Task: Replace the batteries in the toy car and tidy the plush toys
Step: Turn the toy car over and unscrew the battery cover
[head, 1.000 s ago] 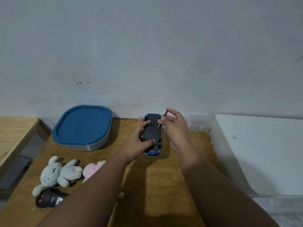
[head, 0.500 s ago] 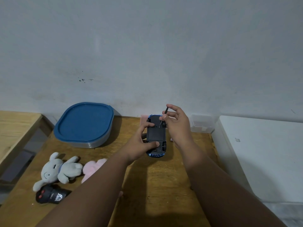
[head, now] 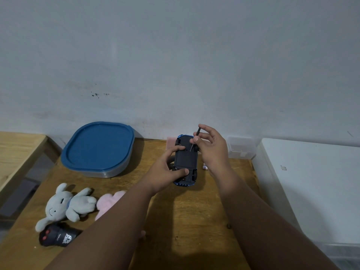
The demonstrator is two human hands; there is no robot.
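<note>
A blue toy car (head: 186, 162) lies upside down on the wooden table (head: 194, 221), its black underside facing up. My left hand (head: 165, 172) grips it from the left, thumb on its near end. My right hand (head: 212, 149) pinches a thin screwdriver (head: 195, 139) whose tip touches the far part of the car's underside. A grey plush rabbit (head: 66, 205) lies at the table's left. Beside it a pink plush toy (head: 109, 203) is partly hidden by my left forearm.
A container with a blue lid (head: 99, 147) stands at the back left. A black remote control (head: 58, 236) lies near the front left edge. A small clear box (head: 241, 147) sits by the wall, a white cabinet (head: 311, 182) at the right, a small pale object (head: 205, 167) beside the car.
The view has shifted slightly. My right hand has tilted the screwdriver and set its tip lower on the car's underside. My left hand keeps its grip on the car.
</note>
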